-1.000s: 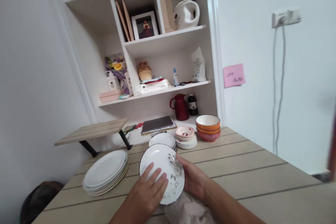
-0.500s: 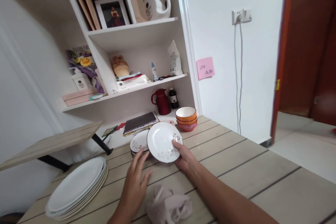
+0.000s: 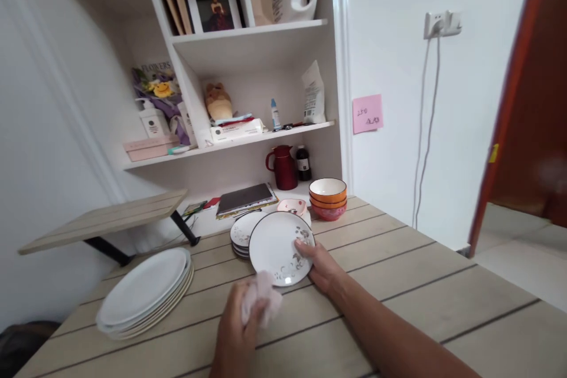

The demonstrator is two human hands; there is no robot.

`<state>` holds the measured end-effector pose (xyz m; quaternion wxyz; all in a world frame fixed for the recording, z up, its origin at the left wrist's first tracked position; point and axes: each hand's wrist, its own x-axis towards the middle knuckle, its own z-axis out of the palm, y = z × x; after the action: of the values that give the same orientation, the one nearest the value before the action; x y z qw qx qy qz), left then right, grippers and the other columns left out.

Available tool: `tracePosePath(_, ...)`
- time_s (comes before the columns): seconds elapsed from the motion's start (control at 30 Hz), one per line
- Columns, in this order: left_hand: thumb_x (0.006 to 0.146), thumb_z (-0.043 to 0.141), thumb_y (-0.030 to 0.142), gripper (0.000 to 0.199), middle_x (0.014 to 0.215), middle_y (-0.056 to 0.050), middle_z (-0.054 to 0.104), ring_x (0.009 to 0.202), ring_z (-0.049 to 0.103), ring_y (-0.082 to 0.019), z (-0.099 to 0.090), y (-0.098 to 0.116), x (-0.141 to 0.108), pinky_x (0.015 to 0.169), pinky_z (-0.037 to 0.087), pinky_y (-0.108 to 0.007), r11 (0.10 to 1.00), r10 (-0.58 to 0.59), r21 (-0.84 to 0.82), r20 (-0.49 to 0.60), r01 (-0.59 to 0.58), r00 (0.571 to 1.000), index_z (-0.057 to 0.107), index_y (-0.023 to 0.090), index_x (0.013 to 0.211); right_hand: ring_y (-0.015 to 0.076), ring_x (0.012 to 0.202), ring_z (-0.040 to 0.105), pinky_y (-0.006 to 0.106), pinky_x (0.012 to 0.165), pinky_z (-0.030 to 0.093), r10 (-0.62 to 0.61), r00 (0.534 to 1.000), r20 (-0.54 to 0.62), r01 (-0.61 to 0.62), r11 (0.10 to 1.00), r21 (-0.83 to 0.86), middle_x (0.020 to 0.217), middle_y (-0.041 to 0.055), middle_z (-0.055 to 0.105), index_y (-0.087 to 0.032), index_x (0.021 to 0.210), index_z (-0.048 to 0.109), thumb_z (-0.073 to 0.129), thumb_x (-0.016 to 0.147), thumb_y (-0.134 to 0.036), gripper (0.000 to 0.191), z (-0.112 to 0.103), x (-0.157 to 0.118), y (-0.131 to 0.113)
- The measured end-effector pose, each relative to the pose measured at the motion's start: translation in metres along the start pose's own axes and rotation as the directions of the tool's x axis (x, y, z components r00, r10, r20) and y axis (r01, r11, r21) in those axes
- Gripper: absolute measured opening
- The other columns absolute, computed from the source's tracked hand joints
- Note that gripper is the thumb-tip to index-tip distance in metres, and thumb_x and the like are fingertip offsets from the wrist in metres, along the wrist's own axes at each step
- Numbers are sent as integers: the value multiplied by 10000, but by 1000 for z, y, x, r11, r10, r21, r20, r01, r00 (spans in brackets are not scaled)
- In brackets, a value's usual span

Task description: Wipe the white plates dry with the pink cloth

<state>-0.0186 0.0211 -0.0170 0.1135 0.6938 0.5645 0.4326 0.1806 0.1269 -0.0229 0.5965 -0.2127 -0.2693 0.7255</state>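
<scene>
Round plate [image 3: 275, 243], patterned face tilted up toward wearer, right rim pinched by right hand [image 3: 322, 264], thumb atop; left hand [image 3: 237, 322] clutching cloth [image 3: 271, 302].

Right of the right hand [image 3: 323, 267], the counter [image 3: 398, 260] offers room to pass; stacked bowls [image 3: 328, 199] stand near its far edge, oval plates [image 3: 144, 286] block the left.

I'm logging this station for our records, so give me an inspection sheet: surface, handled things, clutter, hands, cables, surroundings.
Surface: slatted, wood-toned tabletop
Handled things: floral plate, tilted; cloth, bunched, contact with floral plate unclear
Clutter: stacks of white plates, smaller patterned plates and bowls
Hands: left hand grips cloth; right hand holds floral plate by its edge
Cables: grey strands hang from wall socket
Surroundings: white shelving; pink note on wall
</scene>
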Motion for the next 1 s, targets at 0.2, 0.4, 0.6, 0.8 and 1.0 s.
tracePosePath(0.2, 886, 447, 405, 276, 1094, -103, 601, 1044, 584, -240, -7, -9, 3, 885, 488, -376, 992, 77, 119, -427, -29, 901, 486, 212, 1080, 269, 849, 704, 426, 854, 539, 7, 996, -86, -16, 994, -111, 904, 107, 747, -132, 1070, 601, 740, 704, -218, 401, 8, -2, 3)
tracePosePath(0.4, 894, 460, 280, 284, 1142, -129, 583, 1038, 579, -237, 5, -7, 1, 858, 490, -375, 840, 505, 383, -290, -384, 813, 461, 201, 1167, 293, 785, 708, 483, 775, 553, 113, 970, -217, -155, 970, -188, 867, 130, 745, -129, 1170, 531, 676, 745, -223, 459, 11, -12, 3)
tracePosePath(0.6, 884, 471, 303, 245, 1186, -148, 585, 1082, 527, -296, 12, -18, 13, 889, 435, -491, 787, 439, 578, -278, -217, 854, 563, 199, 1086, 286, 750, 707, 448, 777, 543, 241, 956, -169, -273, 940, -205, 828, 134, 744, -108, 1061, 593, 702, 729, -258, 381, 25, -40, 12)
tracePosePath(0.8, 861, 497, 301, 267, 1262, -162, 544, 1159, 475, -314, 14, -26, 16, 932, 405, -532, 769, 395, 611, -223, -188, 891, 599, 179, 1075, 253, 848, 692, 377, 820, 513, 267, 961, -68, -276, 935, -223, 954, 144, 732, -101, 1041, 634, 627, 813, -445, 414, 30, -50, 10)
tracePosePath(1.0, 875, 456, 223, 401, 1279, -134, 575, 1225, 467, -292, 20, -29, 14, 971, 415, -506, 744, 445, 606, -135, -282, 885, 514, 178, 1269, 267, 910, 666, 399, 903, 452, 235, 949, 210, -182, 953, -243, 991, 126, 723, -110, 1117, 618, 763, 640, -260, 521, 28, -57, 4)
